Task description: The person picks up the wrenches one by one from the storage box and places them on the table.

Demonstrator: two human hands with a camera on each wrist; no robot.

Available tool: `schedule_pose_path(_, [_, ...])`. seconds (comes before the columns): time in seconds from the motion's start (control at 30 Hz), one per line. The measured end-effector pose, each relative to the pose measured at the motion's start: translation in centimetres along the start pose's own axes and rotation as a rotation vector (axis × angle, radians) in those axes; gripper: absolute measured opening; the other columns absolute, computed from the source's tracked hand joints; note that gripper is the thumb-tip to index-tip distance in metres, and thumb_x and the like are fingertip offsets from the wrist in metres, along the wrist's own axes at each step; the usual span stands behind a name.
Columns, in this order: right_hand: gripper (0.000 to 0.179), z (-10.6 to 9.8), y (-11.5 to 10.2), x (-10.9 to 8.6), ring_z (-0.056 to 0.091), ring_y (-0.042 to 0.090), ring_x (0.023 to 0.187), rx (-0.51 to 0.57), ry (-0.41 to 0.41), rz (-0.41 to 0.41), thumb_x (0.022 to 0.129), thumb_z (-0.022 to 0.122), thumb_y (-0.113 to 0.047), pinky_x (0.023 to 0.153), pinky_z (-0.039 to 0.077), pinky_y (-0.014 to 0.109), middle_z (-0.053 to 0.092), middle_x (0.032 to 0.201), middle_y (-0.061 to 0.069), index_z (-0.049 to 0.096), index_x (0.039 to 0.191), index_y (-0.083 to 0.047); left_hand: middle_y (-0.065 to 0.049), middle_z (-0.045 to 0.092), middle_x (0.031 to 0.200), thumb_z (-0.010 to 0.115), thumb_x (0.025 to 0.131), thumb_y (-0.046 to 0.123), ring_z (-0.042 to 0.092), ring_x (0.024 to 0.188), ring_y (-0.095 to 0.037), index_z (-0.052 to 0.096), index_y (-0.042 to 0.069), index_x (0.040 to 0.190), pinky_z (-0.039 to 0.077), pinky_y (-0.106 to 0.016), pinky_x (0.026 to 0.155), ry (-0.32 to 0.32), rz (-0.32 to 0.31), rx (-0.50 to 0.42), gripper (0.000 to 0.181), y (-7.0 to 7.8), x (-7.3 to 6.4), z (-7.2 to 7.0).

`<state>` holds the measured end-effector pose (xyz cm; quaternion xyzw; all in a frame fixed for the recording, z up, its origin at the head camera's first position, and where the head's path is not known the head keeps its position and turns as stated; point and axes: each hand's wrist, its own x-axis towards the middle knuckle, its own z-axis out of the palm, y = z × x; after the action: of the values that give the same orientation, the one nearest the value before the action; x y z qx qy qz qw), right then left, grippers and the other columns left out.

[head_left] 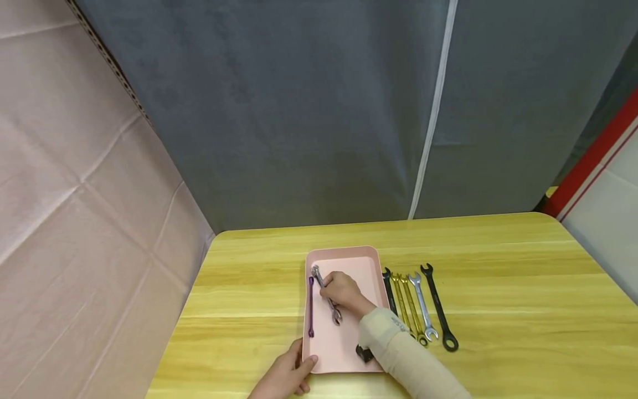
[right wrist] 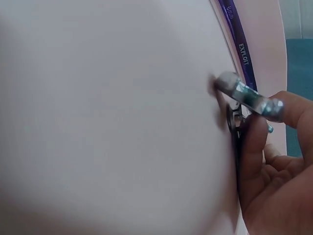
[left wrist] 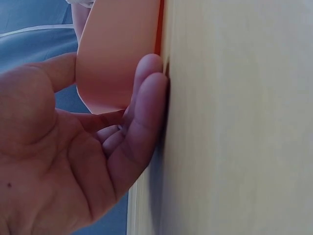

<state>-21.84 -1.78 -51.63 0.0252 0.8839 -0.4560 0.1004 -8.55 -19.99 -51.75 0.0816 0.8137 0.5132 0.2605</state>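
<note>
Over the pink tray, my right hand pinches a silver wrench around its middle. The wrench slants, its open jaw end toward me. In the right wrist view, the silver wrench sits between thumb and fingers, and a ring-shaped metal end shows just below it. Left of it in the tray lies a thin purple wrench, lengthwise. My left hand grips the tray's near left corner, thumb on the rim; in the left wrist view its fingers curl at the tray wall low by the table.
Right of the tray several wrenches lie in a row: black, gold, silver and a long black one. A black tool end pokes out from under my right sleeve. A grey curtain hangs behind the wooden table.
</note>
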Motion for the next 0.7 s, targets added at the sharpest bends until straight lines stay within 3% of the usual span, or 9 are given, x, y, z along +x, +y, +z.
schedule_pose_path(0.5, [0.012, -0.11, 0.32, 0.06, 0.042, 0.006, 0.045, 0.326, -0.084, 0.063, 0.077, 0.061, 0.0, 0.04, 0.039, 0.016, 0.049, 0.061, 0.0, 0.058, 0.089, 0.001, -0.006, 0.055, 0.071, 0.051, 0.094, 0.034, 0.054, 0.052, -0.015, 0.027, -0.008, 0.139, 0.05, -0.026, 0.045, 0.007, -0.014, 0.005, 0.066, 0.4, 0.0, 0.04])
schedule_pose_path(0.7, [0.013, 0.05, 0.59, 0.04, 0.043, 0.006, 0.047, 0.395, -0.127, 0.071, 0.079, 0.058, 0.001, 0.041, 0.04, 0.015, 0.047, 0.06, 0.0, 0.056, 0.092, 0.003, -0.007, 0.054, 0.072, 0.051, 0.094, 0.034, 0.053, 0.053, -0.015, 0.028, -0.007, 0.138, 0.049, -0.026, 0.045, 0.013, -0.016, -0.001, 0.065, 0.45, -0.2, 0.13])
